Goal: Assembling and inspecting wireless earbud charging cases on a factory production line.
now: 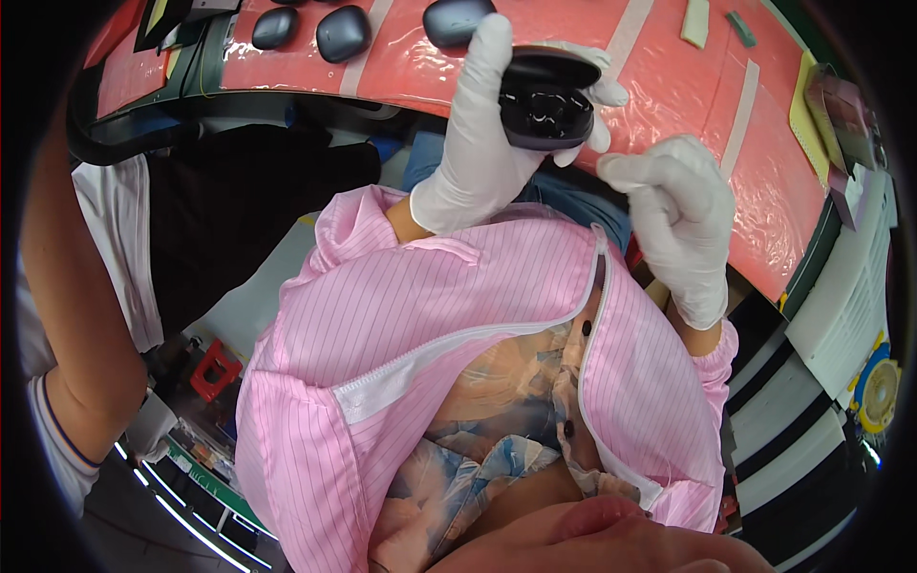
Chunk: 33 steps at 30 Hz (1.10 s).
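Both my hands wear white gloves. An earbud charging case (546,113), dark and glossy with its lid raised, rests in my left hand (487,143), whose fingers wrap round its back and sides. Shiny black hollows show inside it; whether earbuds sit in them I cannot tell. Just right of the case, my right hand (678,215) is held up with thumb and forefinger pinched together. Anything between those fingertips is too small or hidden to make out. Beyond my left hand, a closed dark case (457,21) lies on the red-covered table (669,124).
More closed cases, one (344,34) nearer the middle and another (275,29), lie at the far left of the table. Small foam strips (695,23) are at the far right. A yellow pad (808,119) borders the right edge. At left is another person's arm (81,277).
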Each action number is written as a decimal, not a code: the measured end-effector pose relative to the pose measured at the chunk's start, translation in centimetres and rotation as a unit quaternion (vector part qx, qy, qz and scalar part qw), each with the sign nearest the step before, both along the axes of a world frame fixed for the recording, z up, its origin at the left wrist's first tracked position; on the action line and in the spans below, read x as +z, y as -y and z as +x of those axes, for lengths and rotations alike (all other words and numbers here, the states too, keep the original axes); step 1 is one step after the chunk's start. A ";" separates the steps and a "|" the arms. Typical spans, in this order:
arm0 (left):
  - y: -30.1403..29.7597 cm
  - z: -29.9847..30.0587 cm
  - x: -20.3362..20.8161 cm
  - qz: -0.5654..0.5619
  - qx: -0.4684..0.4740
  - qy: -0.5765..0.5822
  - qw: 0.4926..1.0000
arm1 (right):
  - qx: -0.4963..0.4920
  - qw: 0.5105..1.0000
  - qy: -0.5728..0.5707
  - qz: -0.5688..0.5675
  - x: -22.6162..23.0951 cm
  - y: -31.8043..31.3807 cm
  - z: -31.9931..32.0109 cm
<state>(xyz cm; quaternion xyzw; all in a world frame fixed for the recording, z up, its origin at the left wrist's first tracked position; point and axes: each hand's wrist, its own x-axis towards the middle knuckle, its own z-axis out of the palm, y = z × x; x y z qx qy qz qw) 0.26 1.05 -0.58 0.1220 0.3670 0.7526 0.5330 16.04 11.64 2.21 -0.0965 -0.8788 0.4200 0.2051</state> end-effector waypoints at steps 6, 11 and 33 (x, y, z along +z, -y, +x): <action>0.2 -0.9 1.6 0.043 -0.067 0.339 0.937 | -0.210 0.964 0.008 -0.162 -2.6 1.0 1.9; 0.3 -0.7 1.6 0.034 -0.082 0.367 0.926 | -0.220 0.964 0.021 -0.147 -4.0 0.9 1.9; -0.2 -0.3 -0.9 -0.072 -0.109 0.259 0.957 | -0.127 0.940 0.164 0.272 -0.6 -5.9 1.4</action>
